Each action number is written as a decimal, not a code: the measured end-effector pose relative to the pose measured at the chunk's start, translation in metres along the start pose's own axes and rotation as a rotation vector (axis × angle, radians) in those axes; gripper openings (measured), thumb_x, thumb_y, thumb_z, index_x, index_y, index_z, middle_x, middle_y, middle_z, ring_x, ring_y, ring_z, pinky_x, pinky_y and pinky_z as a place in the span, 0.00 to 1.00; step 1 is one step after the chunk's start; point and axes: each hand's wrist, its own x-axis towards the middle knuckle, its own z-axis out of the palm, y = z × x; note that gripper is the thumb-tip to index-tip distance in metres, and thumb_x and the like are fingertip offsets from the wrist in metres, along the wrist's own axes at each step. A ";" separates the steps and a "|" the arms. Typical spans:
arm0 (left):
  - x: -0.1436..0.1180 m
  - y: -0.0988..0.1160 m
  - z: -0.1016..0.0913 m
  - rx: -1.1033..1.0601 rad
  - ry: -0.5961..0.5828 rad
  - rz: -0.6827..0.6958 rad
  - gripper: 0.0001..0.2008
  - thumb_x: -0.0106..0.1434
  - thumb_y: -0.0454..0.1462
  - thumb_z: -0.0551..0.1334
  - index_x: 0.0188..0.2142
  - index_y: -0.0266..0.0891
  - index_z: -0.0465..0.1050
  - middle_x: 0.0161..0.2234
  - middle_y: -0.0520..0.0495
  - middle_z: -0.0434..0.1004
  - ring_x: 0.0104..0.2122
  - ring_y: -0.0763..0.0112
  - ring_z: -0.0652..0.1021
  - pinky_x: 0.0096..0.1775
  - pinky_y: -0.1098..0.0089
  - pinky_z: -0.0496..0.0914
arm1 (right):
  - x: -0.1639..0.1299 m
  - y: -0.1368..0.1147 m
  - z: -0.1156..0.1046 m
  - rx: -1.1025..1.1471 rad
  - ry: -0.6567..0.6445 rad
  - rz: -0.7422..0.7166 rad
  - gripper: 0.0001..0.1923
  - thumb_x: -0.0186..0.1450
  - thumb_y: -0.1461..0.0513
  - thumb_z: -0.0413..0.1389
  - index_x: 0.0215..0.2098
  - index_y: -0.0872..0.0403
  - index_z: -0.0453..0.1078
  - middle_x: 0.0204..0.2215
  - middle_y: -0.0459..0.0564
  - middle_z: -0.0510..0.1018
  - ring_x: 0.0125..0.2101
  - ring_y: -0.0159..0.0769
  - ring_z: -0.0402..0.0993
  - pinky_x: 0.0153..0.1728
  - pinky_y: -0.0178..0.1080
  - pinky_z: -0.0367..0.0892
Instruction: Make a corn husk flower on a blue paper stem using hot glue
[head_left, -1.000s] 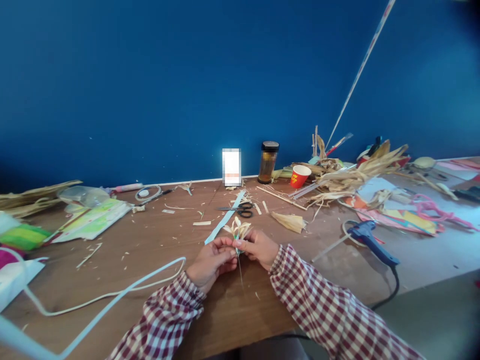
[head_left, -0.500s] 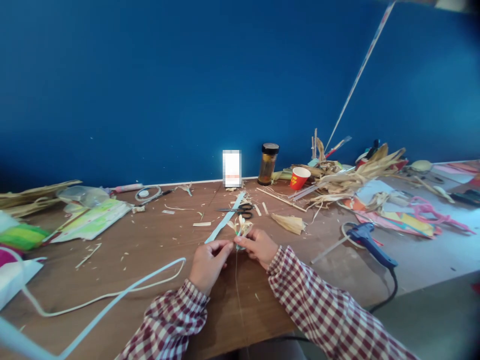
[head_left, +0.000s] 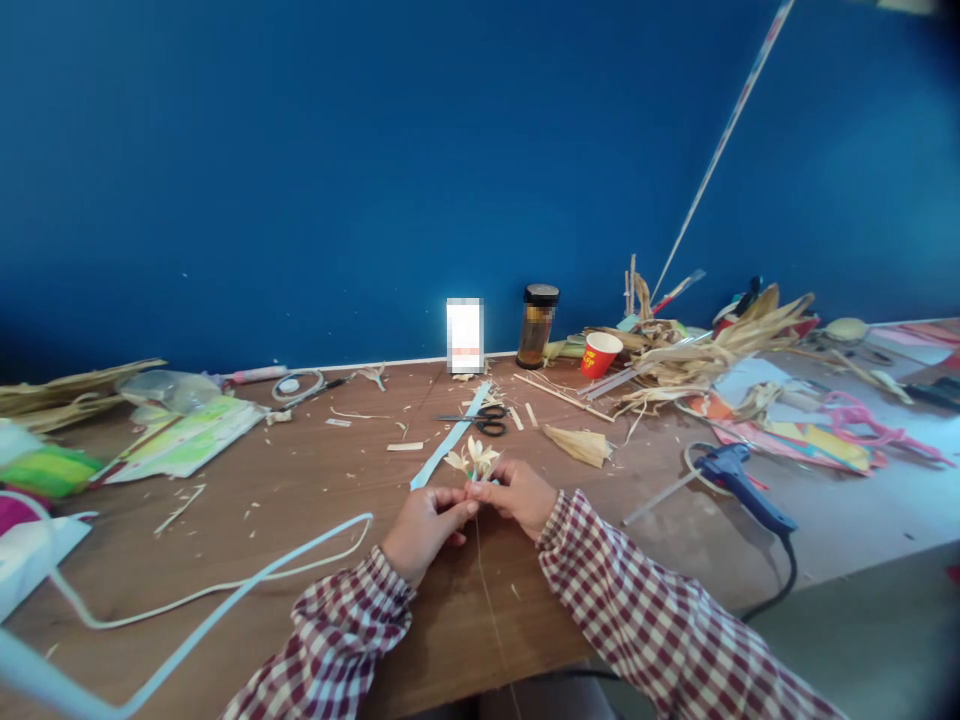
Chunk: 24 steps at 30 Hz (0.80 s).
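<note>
Your right hand [head_left: 517, 497] pinches the flower [head_left: 474, 458], now turned; your left hand [head_left: 424, 530] has closed in, its hold unclear, so the thread [head_left: 488, 598] trailing near is perhaps being wound.

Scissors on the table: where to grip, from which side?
I'd take the scissors by the black finger loops, from the near right with the right hand. The loops lie at the right end, while the thin blades point left across the pale blue strip. That hand pinches the pale flower, so it would likely need freeing first.
</note>
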 end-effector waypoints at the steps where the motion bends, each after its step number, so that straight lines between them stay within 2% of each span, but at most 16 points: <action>1: 0.000 0.000 0.000 0.005 -0.012 0.009 0.17 0.45 0.48 0.66 0.24 0.34 0.73 0.17 0.57 0.64 0.17 0.80 0.63 0.20 0.77 0.61 | 0.000 -0.001 0.000 0.020 -0.005 0.008 0.14 0.52 0.52 0.60 0.27 0.56 0.72 0.16 0.41 0.66 0.15 0.22 0.51 0.15 0.29 0.44; 7: 0.000 0.001 0.004 -0.031 0.044 0.042 0.19 0.45 0.50 0.66 0.21 0.35 0.70 0.17 0.56 0.64 0.17 0.80 0.63 0.21 0.77 0.62 | 0.001 -0.003 0.002 0.175 0.009 0.075 0.16 0.52 0.52 0.61 0.30 0.56 0.71 0.16 0.39 0.62 0.15 0.20 0.48 0.14 0.28 0.38; 11: -0.002 0.004 0.004 -0.077 0.057 0.028 0.19 0.42 0.50 0.67 0.19 0.35 0.69 0.17 0.55 0.66 0.17 0.80 0.64 0.20 0.77 0.61 | 0.002 -0.006 0.002 0.241 0.044 0.065 0.17 0.50 0.52 0.62 0.30 0.56 0.68 0.18 0.39 0.62 0.15 0.20 0.49 0.13 0.28 0.37; 15: -0.004 0.006 0.003 -0.128 0.018 -0.015 0.18 0.42 0.48 0.68 0.18 0.34 0.69 0.17 0.55 0.66 0.16 0.82 0.63 0.20 0.79 0.59 | 0.001 -0.007 0.004 0.252 0.010 0.036 0.17 0.51 0.53 0.62 0.29 0.56 0.67 0.18 0.39 0.61 0.15 0.20 0.50 0.13 0.28 0.38; 20: -0.007 0.009 0.000 -0.352 -0.110 -0.161 0.15 0.40 0.43 0.71 0.20 0.34 0.71 0.19 0.55 0.67 0.18 0.83 0.65 0.21 0.80 0.63 | -0.001 -0.008 0.008 0.320 -0.047 -0.021 0.17 0.50 0.53 0.62 0.29 0.56 0.66 0.19 0.40 0.64 0.16 0.21 0.54 0.14 0.29 0.42; 24: -0.007 0.012 0.000 -0.433 -0.111 -0.194 0.16 0.39 0.43 0.72 0.22 0.34 0.72 0.21 0.53 0.68 0.20 0.82 0.66 0.22 0.79 0.66 | -0.002 -0.010 0.008 0.334 -0.026 -0.060 0.17 0.50 0.52 0.62 0.28 0.56 0.65 0.18 0.40 0.64 0.16 0.21 0.54 0.14 0.29 0.41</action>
